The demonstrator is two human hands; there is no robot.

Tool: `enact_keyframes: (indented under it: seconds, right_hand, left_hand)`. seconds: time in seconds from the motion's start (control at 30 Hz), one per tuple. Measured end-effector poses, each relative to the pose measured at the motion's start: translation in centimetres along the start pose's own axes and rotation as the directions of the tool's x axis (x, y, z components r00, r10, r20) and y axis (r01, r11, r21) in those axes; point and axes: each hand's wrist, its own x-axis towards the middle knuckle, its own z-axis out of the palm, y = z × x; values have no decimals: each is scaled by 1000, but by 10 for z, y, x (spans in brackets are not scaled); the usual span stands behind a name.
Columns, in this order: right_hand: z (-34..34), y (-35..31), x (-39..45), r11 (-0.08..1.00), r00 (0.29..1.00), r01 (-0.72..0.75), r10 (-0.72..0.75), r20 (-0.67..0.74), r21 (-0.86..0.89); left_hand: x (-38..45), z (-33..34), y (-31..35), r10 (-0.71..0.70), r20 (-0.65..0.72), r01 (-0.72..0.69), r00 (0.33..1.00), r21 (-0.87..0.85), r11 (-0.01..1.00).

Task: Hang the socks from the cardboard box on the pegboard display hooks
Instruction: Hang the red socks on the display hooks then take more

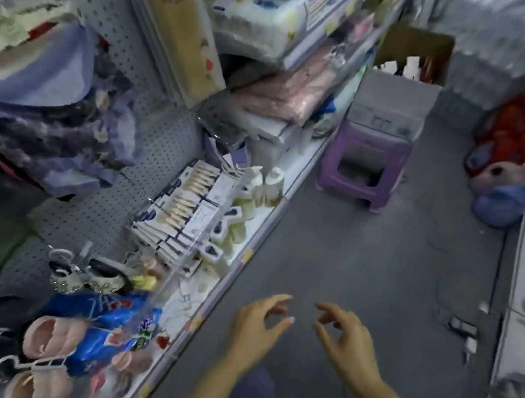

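Grey concrete floor (364, 268) fills the aisle under our two bare hands, which hover side by side in the near middle, apart from each other and touching nothing. Our left hand (259, 325) reaches forward with the palm turned right, its fingers loosely curled and empty. Our right hand (346, 343) mirrors it — fingers relaxed and slightly bent, thumb toward the left hand, holding nothing. Both forearms come up from the near edge, angled inward.

The open brown cardboard box (413, 55) stands far up the aisle on a white carton, which sits on a purple plastic stool (362, 167); pale items show inside the box, too blurred to name. The grey perforated pegboard (91, 215) runs along the left — packaged goods hang there, with pink slippers (52, 337) on white hooks at the near left.
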Motion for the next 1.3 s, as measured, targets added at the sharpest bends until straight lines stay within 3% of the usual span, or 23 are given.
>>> enact_keyframes:
  seconds: [0.37,0.6,0.8,1.03,1.3]
  right_hand:
    - [-35,15,171,990,982,-137,138,-125,16]
    - [-80,5,302,979,925,-186,202,-322,80]
    - [-129,31,378,969,884,-214,246,-398,125]
    - [-198,80,473,965,879,-230,262,-397,127]
    - [-258,121,579,977,909,-203,210,-360,58]
  left_hand:
    - [207,-10,56,106,134,-106,985,-6,994]
    - [362,-25,121,196,183,-202,963,16,979]
    - [451,3,167,206,253,-216,945,10,976]
    - [555,55,229,226,300,-256,927,63,965]
    - [653,89,289,187,188,-186,964,-22,982]
